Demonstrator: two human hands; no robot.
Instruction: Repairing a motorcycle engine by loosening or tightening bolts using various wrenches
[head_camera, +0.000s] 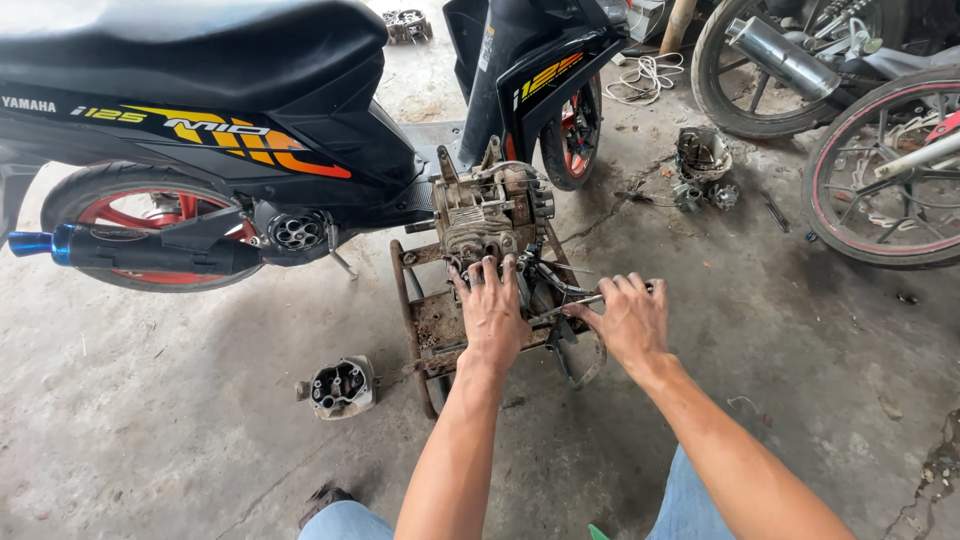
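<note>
A dirty engine block (490, 210) sits on a rusty metal stand (412, 300) beside a black scooter (200, 90) with orange graphics. My left hand (492, 310) rests flat against the lower front of the engine, fingers spread over it. My right hand (628, 318) is closed around the handle of a long metal tool (565, 308) whose tip reaches into the engine's lower side.
A detached cylinder head (340, 386) lies on the concrete at the left. More engine parts (702, 165) lie behind at the right, near two motorcycle wheels (885, 170). A coiled white cord (645, 75) lies at the back. My knees in blue jeans (690, 500) show at the bottom.
</note>
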